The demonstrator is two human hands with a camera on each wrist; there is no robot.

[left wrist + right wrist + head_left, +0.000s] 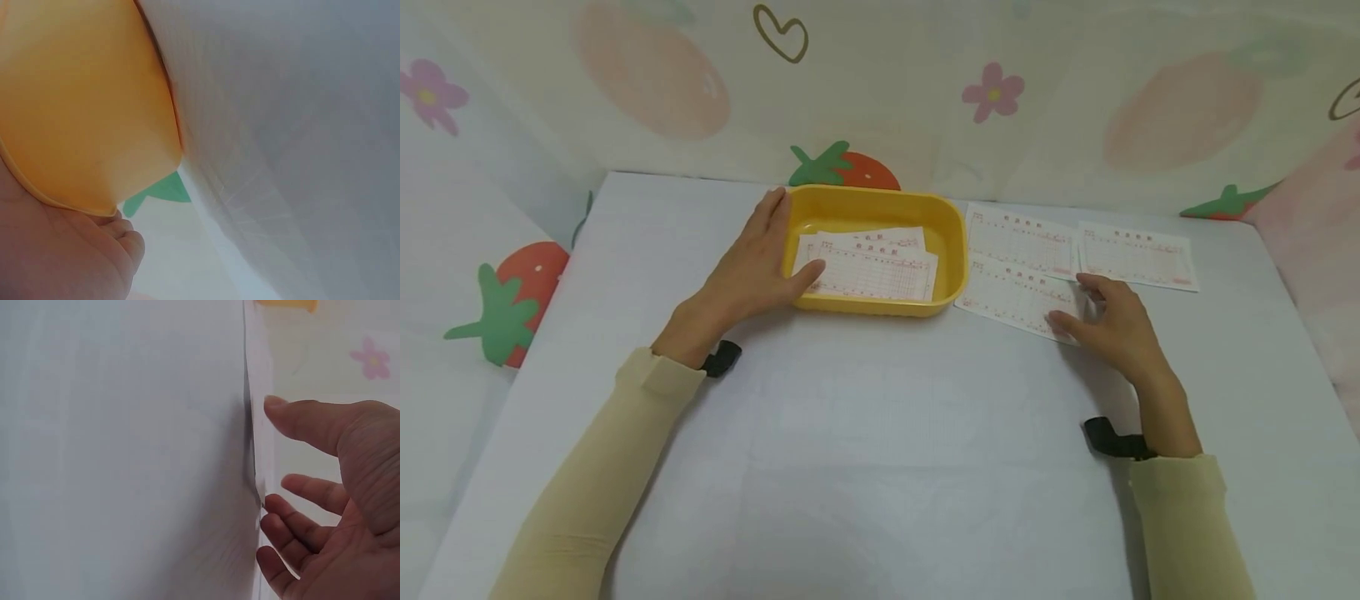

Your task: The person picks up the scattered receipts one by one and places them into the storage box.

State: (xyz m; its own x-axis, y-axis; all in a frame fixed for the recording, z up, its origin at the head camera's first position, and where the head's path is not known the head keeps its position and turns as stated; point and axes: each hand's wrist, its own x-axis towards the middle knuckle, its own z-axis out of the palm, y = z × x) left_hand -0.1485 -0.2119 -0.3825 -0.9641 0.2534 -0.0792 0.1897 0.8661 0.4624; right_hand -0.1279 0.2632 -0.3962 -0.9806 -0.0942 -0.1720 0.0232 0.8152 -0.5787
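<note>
The left hand (pixel 747 271) lies spread against the tray (pixel 874 307); the right hand (pixel 1111 325), thumb and fingers apart, is at the near slip (pixel 1009 294), right of the tray. A light edge pinch probably suits this slip best.

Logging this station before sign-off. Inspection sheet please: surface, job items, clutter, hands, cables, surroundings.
Surface: white tabletop, wrinkle-like marks in wrist views.
Job items: yellow tray holding at least two overlapping printed slips; three more slips lie right of it.
Clutter: nothing seen.
Left hand: against tray's left end, thumb over rim.
Right hand: thumb and fingers apart at the nearest slip's right end.
Cables: nothing seen.
Surroundings: backdrop with strawberries, flowers, hearts.
</note>
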